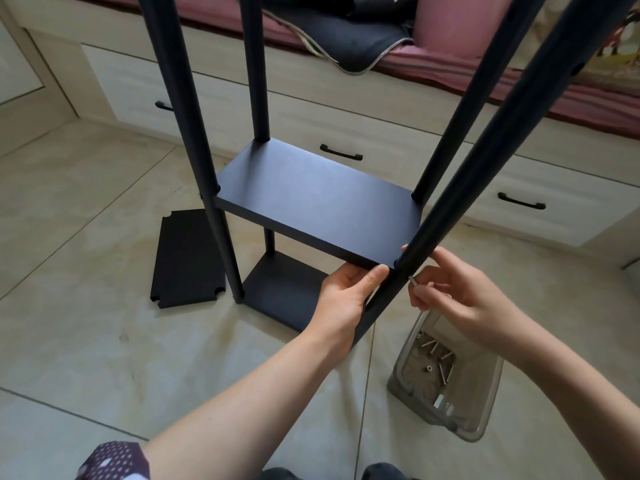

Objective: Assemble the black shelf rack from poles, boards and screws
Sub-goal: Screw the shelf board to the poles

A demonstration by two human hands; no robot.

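Black middle board (311, 202) stiff, light | my left hand (341, 299) grips its near corner from below | right hand (450, 292) pinches screw (412, 280) at pole (443, 209) | small, slippery.

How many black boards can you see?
3: one mid-height between the poles, held by the left hand; one at the bottom of the rack; one flat on the floor, left. Others may be hidden.

Bare forearms, maroon short sleeve (117, 460) w/ white dots, dark trousers (384, 472)
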